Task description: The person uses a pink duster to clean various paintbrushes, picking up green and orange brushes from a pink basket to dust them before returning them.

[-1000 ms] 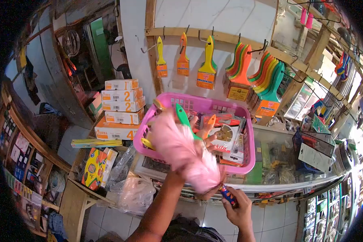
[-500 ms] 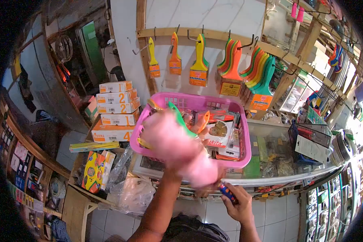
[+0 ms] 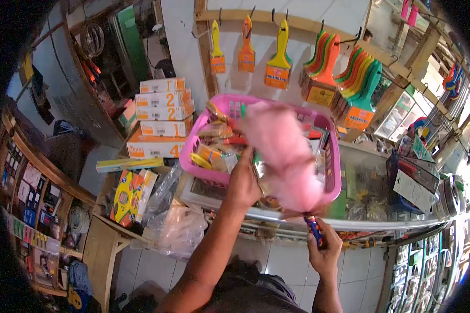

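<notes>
My right hand [image 3: 325, 246] is wrapped round the dark blue handle of a pink fluffy duster [image 3: 282, 146]. Blurred by motion, the duster slants up and left across a pink plastic basket [image 3: 336, 177]. The basket holds packaged items, brushes and a yellow-handled tool. My left hand [image 3: 245, 180] is at the basket's near side, left of the duster; its fingers are partly hidden, and what they may hold cannot be made out.
Paint brushes [image 3: 280, 57] hang from hooks on a wooden rail behind the basket. Stacked white and orange boxes [image 3: 159, 128] stand at the left. A glass counter [image 3: 360, 177] lies beneath the basket, with packaged goods [image 3: 415, 182] at the right.
The view has shifted, so the basket and brushes appear further right and higher. The duster has swung to the right across the basket, uncovering its left part and my left hand.
</notes>
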The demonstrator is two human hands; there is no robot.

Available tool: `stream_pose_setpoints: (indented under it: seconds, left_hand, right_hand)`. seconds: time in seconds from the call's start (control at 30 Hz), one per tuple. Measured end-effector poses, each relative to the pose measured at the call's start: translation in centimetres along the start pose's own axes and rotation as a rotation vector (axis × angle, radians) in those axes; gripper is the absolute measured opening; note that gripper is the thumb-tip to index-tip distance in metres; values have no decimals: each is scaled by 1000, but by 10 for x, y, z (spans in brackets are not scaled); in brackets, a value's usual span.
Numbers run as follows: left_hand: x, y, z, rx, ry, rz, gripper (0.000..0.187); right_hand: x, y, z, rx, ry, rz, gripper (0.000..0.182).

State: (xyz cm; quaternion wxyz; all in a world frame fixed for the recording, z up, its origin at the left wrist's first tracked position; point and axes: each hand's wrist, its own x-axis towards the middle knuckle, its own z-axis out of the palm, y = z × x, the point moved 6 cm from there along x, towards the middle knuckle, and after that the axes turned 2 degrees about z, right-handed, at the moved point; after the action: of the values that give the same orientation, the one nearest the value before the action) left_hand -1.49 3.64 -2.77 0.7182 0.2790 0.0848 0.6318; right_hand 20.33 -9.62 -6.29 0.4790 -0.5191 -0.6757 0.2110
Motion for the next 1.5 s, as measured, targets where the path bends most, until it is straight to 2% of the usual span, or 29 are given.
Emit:
stream_pose_setpoints:
  seconds: [0.07,0.1,0.2,0.23,0.27,0.33,0.37,0.4,0.47,0.53,0.57,0.7,0.73,0.8,0.83,0.93,0.97,1.0,1.03,1.07,1.1,1.2,1.23,1.3,1.33,1.4,1.43,1.47,1.5]
  left_hand:
    - [-2,7,17,-284,-329,58,57]
    - [-3,7,13,-204,-227,95,52]
    - [-1,-4,1,-427,-27,-200,51]
    - [3,4,-12,39,86,60,50]
    - [2,2,-6,-127,-44,42,50]
    - [2,-6,-11,-296,6,-120,52]
    - [-5,-3,-15,-153,-64,24,50]
    - [-4,0,-9,-172,-93,54,53]
    - [-2,8,1,-215,-153,113,59]
    - [-1,2,-16,-158,63,-52,62]
    - [1,7,-10,-67,-9,41,60]
    - [5,8,-4,-290,-173,80,54]
    - [8,9,0,-342,-219,90,53]
    - [0,-1,-7,-261,116,-136,53]
    - [0,7,-4,-46,82,62,54]
    - [6,-6,-15,-241,27,-129,58]
    - [6,0,-12,-318,-136,-39,62]
    - [4,7,-9,-394,-299,50,67]
    - [3,2,-11,-241,-206,116,64]
    - [3,-2,-17,-223,-76,0,63]
    - [1,-7,-23,-219,55,-116,62]
    - [3,2,-15,55,39,45,60]
    - [5,2,-13,10,4,50,60]
    - [9,1,-14,-75,-67,56,62]
    - [8,4,-6,-346,-272,50,62]
    - [1,-4,-17,-175,60,-114,56]
    - [-1,5,1,-93,-44,38,52]
    - [-1,3,-2,-102,-46,-6,52]
    - [-1,2,-7,-112,-50,-49,52]
  right_hand:
    - [5,-20,1,-40,-90,-110,37]
    - [4,-28,4,-54,-136,-168,37]
    - [-1,5,-7,-69,53,14,33]
    - [-2,13,-4,194,70,290,30]
    - [-3,19,-3,197,94,248,31]
    - [-7,23,5,166,10,197,34]
    - [-2,16,7,81,-14,42,35]
    - [3,7,9,-5,-33,-112,35]
    - [4,10,8,17,-16,-69,36]
    - [-3,33,3,228,64,330,35]
    - [-2,32,3,295,108,369,32]
    - [17,-20,7,-76,-111,-225,29]
    - [18,-7,4,-15,-64,-87,30]
    - [16,21,1,109,32,190,31]
    - [16,28,-1,249,81,337,32]
    - [19,11,1,-11,12,30,31]
    - [24,-16,2,-77,-65,-210,30]
    - [25,-13,2,-59,-70,-158,30]
    - [25,-8,2,-40,-76,-105,30]
    - [25,-3,1,-21,-82,-52,30]
    - [20,17,-1,109,1,242,30]
    - [23,10,-5,66,62,158,29]
    - [27,-13,-5,-63,-5,-89,30]
    - [30,-21,-3,-51,-83,-142,31]
    - [29,-23,-1,-45,-123,-167,31]
    - [27,5,-2,71,-10,97,33]
    - [28,10,-5,118,30,190,33]
    - [28,14,-7,164,70,282,34]
    - [28,6,-7,68,57,130,31]
